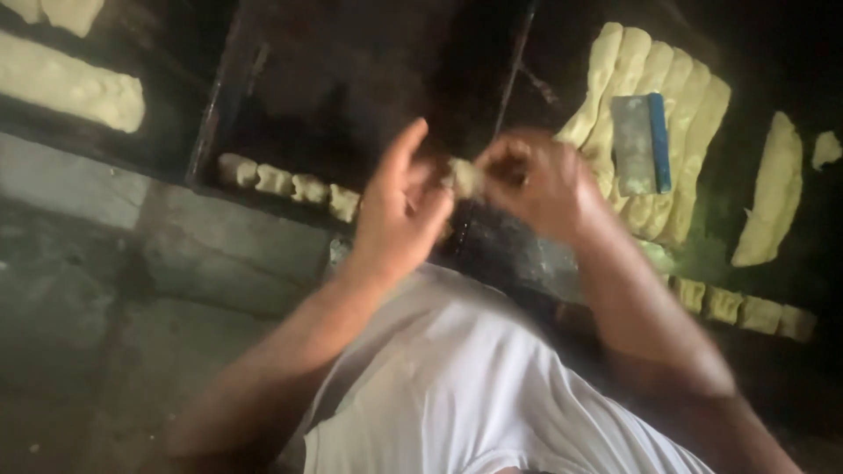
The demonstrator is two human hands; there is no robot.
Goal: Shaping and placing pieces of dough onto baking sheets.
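A small pale lump of dough (463, 176) is pinched between my left hand (399, 211) and my right hand (536, 180), both raised in front of my chest over a dark tray (263, 105). The fingers of both hands curl around the lump, and motion blur softens them. Along the tray's near edge lies a row of cut dough pieces (290, 186). To the right, several long dough strips (676, 114) lie side by side with a flat metal scraper with a blue edge (641, 143) resting on top.
More cut dough pieces (742, 309) line the lower right. A long dough slab (777, 189) lies at far right, another slab (66, 83) at upper left. A grey concrete ledge (132, 254) runs below the tray. My white shirt (457, 386) fills the bottom.
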